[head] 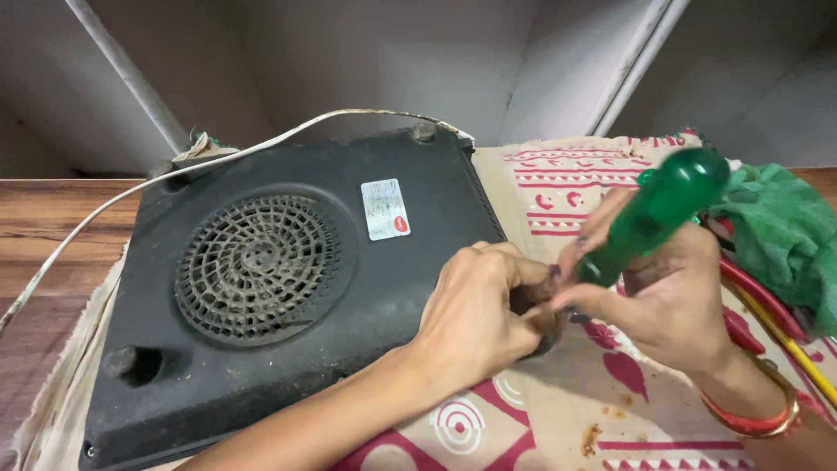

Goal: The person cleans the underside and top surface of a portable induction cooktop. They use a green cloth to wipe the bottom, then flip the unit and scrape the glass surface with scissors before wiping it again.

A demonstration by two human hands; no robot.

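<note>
A black induction cooktop (279, 288) lies upside down on a patterned cloth, its round fan grille (259, 266) facing up. My right hand (671, 301) grips a screwdriver with a translucent green handle (667, 209), tip pointed down at the cooktop's near right corner. My left hand (475, 318) rests with curled fingers on that same corner, pinching around the screwdriver tip. The tip itself is hidden between my fingers.
A white power cord (174, 174) runs from the cooktop's back edge off to the left over the wooden table (44, 218). A crumpled green cloth (785, 235) and red and yellow tool handles (767, 314) lie at the right. A grey wall stands behind.
</note>
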